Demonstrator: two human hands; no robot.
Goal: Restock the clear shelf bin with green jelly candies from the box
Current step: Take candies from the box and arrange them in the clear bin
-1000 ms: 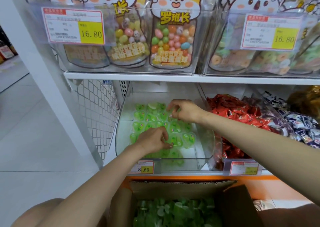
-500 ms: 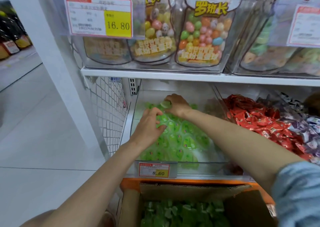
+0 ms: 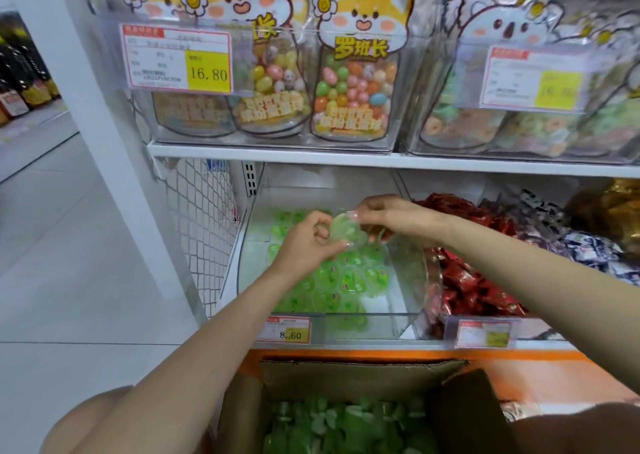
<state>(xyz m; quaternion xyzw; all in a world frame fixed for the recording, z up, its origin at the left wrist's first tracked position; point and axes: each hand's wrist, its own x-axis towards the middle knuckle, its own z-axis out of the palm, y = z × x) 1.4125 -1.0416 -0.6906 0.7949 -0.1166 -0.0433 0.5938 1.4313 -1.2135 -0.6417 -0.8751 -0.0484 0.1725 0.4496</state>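
From my remote seat I see the left hand (image 3: 304, 244) and the right hand (image 3: 393, 216) both pinching one pale green jelly candy (image 3: 346, 231) between them, just above the green jellies (image 3: 349, 278) lying in the clear shelf bin (image 3: 370, 327). The cardboard box (image 3: 346, 372) sits near, below the shelf, with red-wrapped sweets (image 3: 467, 290) to the bin's right.

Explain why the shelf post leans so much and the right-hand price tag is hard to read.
Head view: the wide-angle lens slants the white post and shelf edge; glare on clear plastic washes out the right price tag, whereas the left price tag reads 16.80; the jelly candy pinched by left hand and right hand looks soft, as does the box below.
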